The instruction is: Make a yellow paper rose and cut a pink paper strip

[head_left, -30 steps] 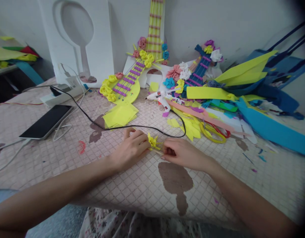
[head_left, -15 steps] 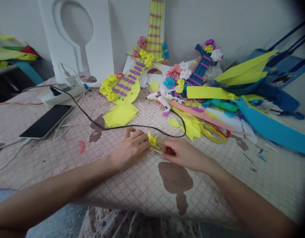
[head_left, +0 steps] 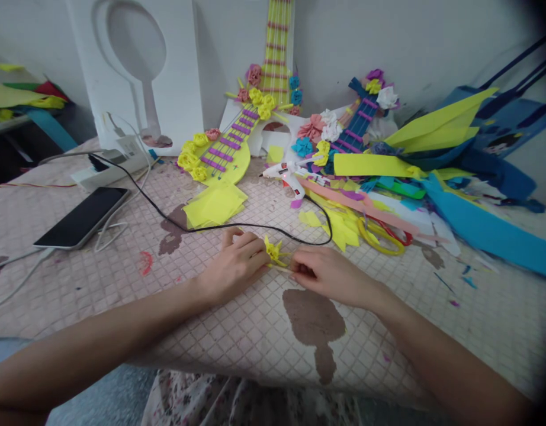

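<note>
My left hand (head_left: 237, 261) rests low on the table, its fingers curled over one end of a thin pale stick (head_left: 280, 270). The other end of that stick is pinched in the fingers of my right hand (head_left: 321, 271). Just behind the stick, in the gap between both hands, lies a small crumpled yellow paper piece (head_left: 273, 251) with pointed edges. Whether my fingertips touch this paper is hidden. Beyond my left hand is a stack of yellow paper squares (head_left: 216, 204).
A white glue gun (head_left: 285, 174) lies ahead, its black cord (head_left: 219, 226) crossing behind my hands. Yellow-handled scissors (head_left: 384, 245) and paper strips are at right. A phone (head_left: 83, 218) and a power strip (head_left: 108, 165) are left. Paper-flowered guitars (head_left: 231, 148) lean at the back.
Almost nothing differs. Both hands keep their places around the stick, and the fingers of my right hand have shifted very slightly.
</note>
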A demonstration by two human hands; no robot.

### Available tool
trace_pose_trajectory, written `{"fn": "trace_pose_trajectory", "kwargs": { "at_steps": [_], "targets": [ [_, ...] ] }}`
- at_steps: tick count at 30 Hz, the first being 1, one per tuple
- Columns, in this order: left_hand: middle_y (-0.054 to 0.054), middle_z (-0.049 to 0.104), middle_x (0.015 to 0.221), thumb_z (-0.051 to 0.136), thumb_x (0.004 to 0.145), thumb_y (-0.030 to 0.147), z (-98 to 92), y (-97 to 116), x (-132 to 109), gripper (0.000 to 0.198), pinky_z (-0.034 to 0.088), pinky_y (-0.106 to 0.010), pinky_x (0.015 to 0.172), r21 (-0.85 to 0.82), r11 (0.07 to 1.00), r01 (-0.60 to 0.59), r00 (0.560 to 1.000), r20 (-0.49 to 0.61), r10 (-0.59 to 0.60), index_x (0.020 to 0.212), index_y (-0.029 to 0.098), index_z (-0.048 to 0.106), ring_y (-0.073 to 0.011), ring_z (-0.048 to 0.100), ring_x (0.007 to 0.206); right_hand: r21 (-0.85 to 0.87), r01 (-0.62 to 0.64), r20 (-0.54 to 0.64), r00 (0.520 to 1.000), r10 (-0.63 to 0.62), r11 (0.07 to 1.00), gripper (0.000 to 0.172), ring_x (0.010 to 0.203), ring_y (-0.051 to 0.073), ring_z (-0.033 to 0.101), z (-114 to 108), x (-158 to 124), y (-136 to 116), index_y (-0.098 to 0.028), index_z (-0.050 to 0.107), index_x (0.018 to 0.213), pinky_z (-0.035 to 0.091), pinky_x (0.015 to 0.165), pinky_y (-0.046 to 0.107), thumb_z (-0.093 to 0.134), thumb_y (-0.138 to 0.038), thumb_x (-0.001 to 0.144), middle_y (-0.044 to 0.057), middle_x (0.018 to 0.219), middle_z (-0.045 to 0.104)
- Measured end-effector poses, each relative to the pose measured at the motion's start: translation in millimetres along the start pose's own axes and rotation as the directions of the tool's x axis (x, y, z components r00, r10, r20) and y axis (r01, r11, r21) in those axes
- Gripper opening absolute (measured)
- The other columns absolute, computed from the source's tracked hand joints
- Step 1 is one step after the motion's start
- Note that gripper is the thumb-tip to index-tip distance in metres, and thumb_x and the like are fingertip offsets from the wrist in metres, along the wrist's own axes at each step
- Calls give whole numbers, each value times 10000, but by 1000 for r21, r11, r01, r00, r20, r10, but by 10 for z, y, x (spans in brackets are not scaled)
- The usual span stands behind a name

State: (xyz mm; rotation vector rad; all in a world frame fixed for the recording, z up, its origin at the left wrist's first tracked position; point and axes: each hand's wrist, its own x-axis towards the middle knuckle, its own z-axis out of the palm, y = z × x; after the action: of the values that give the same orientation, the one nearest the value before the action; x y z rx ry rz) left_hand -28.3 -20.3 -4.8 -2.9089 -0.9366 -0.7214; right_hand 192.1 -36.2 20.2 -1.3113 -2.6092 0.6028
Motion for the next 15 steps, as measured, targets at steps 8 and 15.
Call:
{"fn": "trace_pose_trajectory", "kwargs": {
  "at_steps": [8, 15],
  "targets": [
    [-20, 606, 846, 514, 896, 200, 17, -4, -10, 113, 275, -403, 888, -3, 1000, -19, 1000, 8, 19, 823, 185, 598, -182, 510, 881, 43, -74, -34, 997, 76, 996, 115, 692, 116, 508, 18, 18, -49, -187, 506, 716, 332, 597, 234, 600, -158, 776, -17, 741, 548],
    [-19, 610, 857, 489, 905, 187, 11, -4, -7, 131, 263, -403, 894, 4, 1000, -3, 1000, 13, 3, 839, 192, 601, -179, 512, 882, 15, -19, -38, 999, 20, 1000, 95, 700, 116, 518, 6, -1, 2, -183, 540, 746, 341, 623, 243, 568, -200, 835, -11, 760, 562]
  ]
}}
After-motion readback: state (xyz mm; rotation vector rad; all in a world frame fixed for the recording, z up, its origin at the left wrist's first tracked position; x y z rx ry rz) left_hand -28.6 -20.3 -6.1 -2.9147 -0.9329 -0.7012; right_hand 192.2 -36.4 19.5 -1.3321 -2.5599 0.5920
